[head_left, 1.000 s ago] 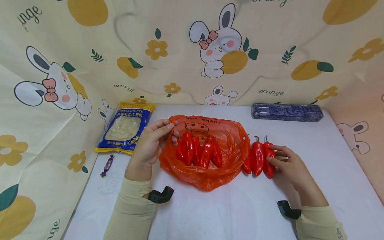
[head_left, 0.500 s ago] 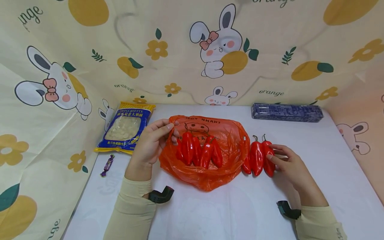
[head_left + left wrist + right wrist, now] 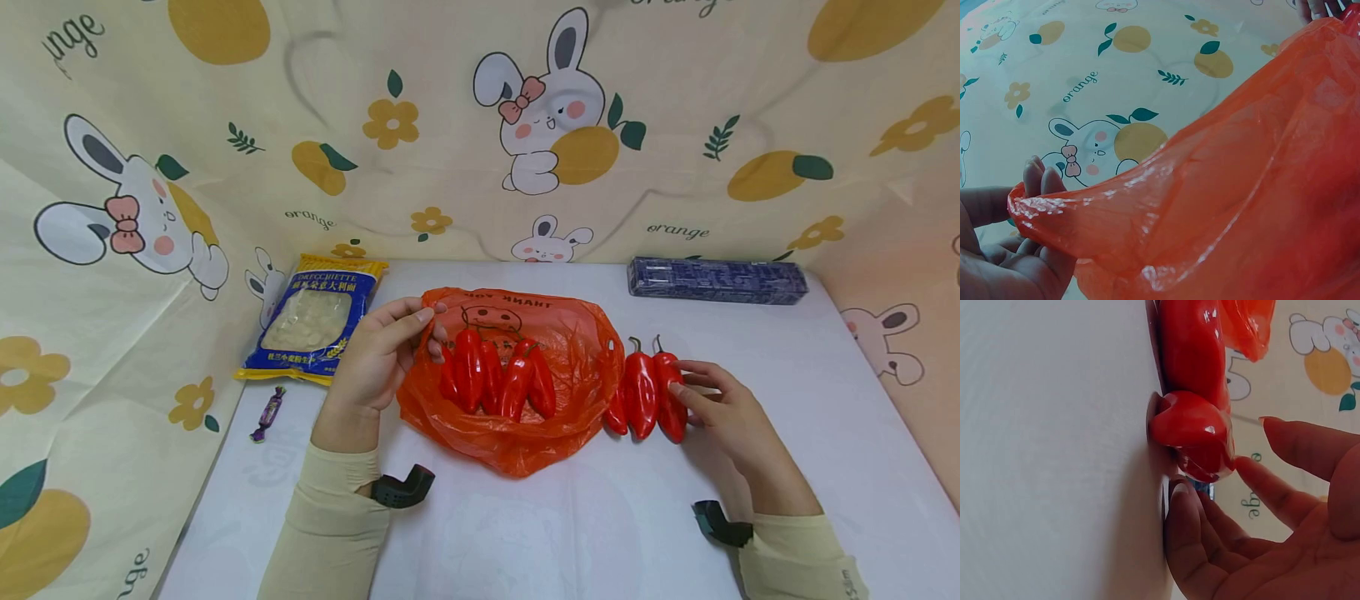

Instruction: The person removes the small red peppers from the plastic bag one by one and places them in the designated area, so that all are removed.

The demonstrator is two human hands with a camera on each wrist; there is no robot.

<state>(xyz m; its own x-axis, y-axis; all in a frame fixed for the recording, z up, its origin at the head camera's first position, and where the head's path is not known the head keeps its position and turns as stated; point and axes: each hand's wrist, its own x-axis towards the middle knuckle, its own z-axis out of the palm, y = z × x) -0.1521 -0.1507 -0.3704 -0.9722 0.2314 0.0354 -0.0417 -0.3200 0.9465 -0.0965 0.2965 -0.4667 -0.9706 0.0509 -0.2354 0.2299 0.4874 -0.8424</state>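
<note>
My left hand pinches the left edge of a red plastic bag, whose mouth is spread wide on the table. In the left wrist view, the bag's film stretches rightward from those fingers. Several red peppers lie inside the bag. Just outside its right side, 3 more stand in a row: a partly hidden pepper, a middle pepper and a right-hand pepper. My right hand touches the last one with its fingertips. The right wrist view shows its thumb raised off the pepper.
A blue and yellow pasta packet lies at the back left, with a purple wrapped candy before it. At the back right is a long dark-blue patterned box. A printed cloth hangs behind the white table.
The peppers outside the bag have shifted slightly left and away from me, with my right fingers staying against the end one. My left hand and the bag look the same.
</note>
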